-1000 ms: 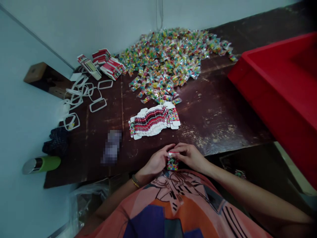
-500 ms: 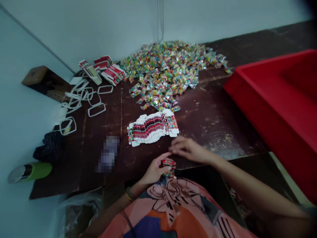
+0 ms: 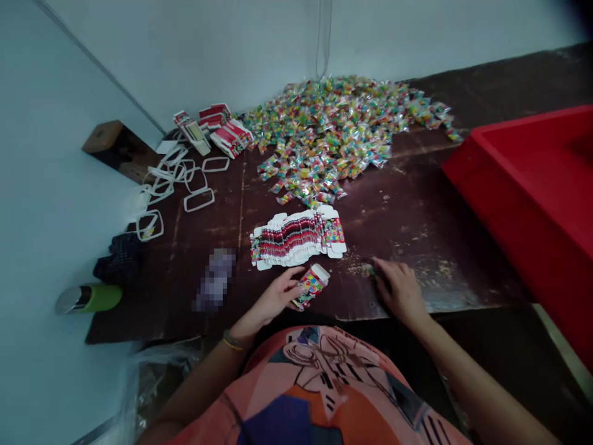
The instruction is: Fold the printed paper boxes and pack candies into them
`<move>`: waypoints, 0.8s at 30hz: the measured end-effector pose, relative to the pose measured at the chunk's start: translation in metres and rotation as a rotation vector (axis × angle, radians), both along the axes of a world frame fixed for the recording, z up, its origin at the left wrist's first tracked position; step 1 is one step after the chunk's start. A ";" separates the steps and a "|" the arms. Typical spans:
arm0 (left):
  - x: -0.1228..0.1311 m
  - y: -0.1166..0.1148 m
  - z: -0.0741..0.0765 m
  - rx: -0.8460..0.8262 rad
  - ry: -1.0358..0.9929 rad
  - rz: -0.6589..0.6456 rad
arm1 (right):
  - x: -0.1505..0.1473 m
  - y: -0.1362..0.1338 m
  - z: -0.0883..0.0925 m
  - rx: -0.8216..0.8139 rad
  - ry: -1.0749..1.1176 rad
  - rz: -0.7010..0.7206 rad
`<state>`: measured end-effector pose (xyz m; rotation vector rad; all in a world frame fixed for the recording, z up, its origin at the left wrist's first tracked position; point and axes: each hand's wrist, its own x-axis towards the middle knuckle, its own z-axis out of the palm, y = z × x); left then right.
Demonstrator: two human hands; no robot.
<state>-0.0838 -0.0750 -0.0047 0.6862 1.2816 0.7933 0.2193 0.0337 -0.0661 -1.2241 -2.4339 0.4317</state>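
Observation:
My left hand (image 3: 274,298) is closed on a small printed carton (image 3: 311,287), red with coloured dots. The carton is tilted, with a white flap standing out at its upper right end. My right hand (image 3: 401,292) rests low over the table to the right, fingers bent down around a small candy packet (image 3: 369,271) that shows partly at the fingertips. Just beyond the carton lies a fanned row of flattened cartons (image 3: 291,238). Behind this row spreads a big heap of clear candy packets (image 3: 338,133).
A red tray (image 3: 523,161) stands at the right. White bands (image 3: 199,199), bundled cartons (image 3: 231,137) and a wooden block (image 3: 121,148) are at the back left. A green bottle (image 3: 99,298), dark cloth (image 3: 118,256) and a blurred-out item (image 3: 217,279) lie left on the brown table (image 3: 407,204).
My left hand has moved forward from my lap with the carton, whose flap end now shows. My right hand has gone right and down to the candy packet. The view has shifted slightly.

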 end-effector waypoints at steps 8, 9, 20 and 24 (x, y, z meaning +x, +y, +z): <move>0.052 0.010 -0.006 0.030 -0.110 -0.088 | -0.037 -0.051 0.060 -0.548 0.391 0.050; 0.056 0.009 -0.005 0.067 -0.102 -0.119 | -0.045 -0.043 0.068 -0.559 0.389 0.058; 0.059 0.000 0.000 -0.014 -0.232 -0.004 | -0.076 -0.020 0.069 -0.289 0.368 0.215; 0.058 0.001 -0.007 -0.073 -0.245 0.121 | -0.083 -0.038 0.055 -0.824 0.782 -0.098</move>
